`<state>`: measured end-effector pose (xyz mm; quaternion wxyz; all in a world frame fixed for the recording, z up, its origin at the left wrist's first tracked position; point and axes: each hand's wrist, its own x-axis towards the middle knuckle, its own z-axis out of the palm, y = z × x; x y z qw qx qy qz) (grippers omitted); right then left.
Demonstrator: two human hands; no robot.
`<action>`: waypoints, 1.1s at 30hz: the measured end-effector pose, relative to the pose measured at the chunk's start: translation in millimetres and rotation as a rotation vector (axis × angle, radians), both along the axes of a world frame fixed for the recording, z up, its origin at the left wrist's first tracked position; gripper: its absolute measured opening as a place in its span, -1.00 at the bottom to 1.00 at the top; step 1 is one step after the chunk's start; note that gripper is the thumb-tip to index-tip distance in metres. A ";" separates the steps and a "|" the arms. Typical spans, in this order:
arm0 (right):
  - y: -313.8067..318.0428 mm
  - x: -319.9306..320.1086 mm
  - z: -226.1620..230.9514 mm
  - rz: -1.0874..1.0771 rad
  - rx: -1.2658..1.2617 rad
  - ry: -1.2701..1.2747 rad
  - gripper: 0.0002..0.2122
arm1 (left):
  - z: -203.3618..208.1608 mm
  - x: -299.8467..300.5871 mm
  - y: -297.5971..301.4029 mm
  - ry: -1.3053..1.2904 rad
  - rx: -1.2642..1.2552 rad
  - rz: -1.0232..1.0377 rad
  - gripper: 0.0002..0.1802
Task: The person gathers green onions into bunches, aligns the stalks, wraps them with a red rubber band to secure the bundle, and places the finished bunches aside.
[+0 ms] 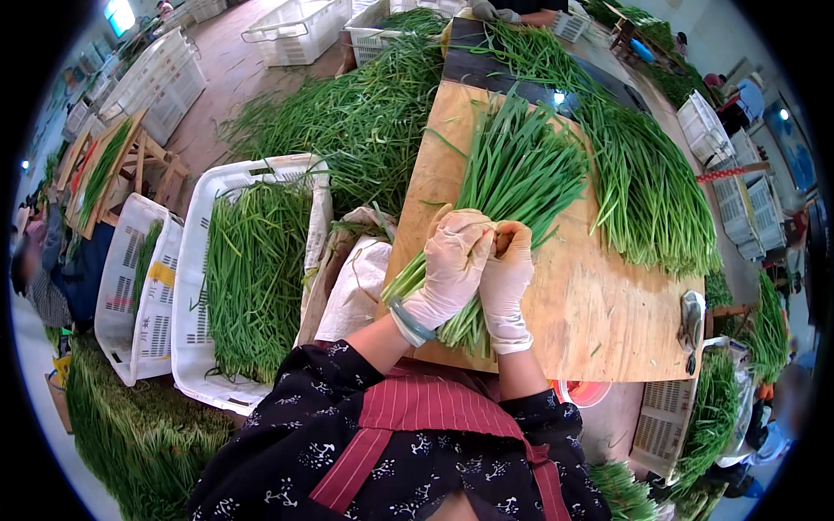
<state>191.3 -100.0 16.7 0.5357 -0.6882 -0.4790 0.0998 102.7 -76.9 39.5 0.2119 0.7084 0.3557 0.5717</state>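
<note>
A bunch of long green garlic chives [521, 165] lies slantwise on the wooden board, leafy tips away from me and pale stems [404, 280] towards me. Both my hands wear thin whitish gloves and rest over the bunch's middle. My left hand [456, 256] is closed, its fingertips pinched against those of my right hand [507, 273], also closed. Whatever lies between the fingertips is too small to make out. A pale green bangle [411, 323] circles my left wrist. To the right lies a larger spread of loose chives [647, 191].
The wooden board [608, 321] has a dark panel [473, 61] at its far end, where another person's gloved hands [495, 12] show. Left stands a white crate [195, 347] of chives. A chive heap [347, 122] covers the floor beyond. A grey object [691, 321] lies at the board's right edge.
</note>
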 end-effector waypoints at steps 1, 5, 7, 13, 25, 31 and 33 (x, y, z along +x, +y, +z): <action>0.2 2.4 -3.5 -0.018 0.000 0.062 -0.84 | 0.4 1.5 0.1 0.019 0.012 -0.010 -0.90; -7.7 17.3 -12.8 0.025 0.156 0.290 -0.94 | 0.7 2.5 4.9 0.025 -0.037 -0.136 -0.84; -9.1 30.3 -15.9 0.086 0.189 0.584 -0.94 | 12.7 -9.6 9.0 -0.012 -0.134 -0.245 -0.64; -16.2 43.9 -12.1 0.125 0.207 1.115 -0.83 | 6.8 -44.0 23.5 -0.172 -1.234 -0.855 -0.23; -4.3 73.2 101.0 0.739 -0.203 0.250 -0.82 | 9.7 -11.5 -68.4 -0.413 -1.073 -0.725 -0.27; 13.4 80.0 46.9 0.662 -0.424 -0.072 -0.80 | 14.7 -29.4 -51.8 0.390 -0.771 -0.864 -0.58; 15.7 74.1 39.9 0.616 -0.355 -0.060 -0.81 | 41.0 -30.5 -24.8 0.162 -0.573 -0.761 -0.57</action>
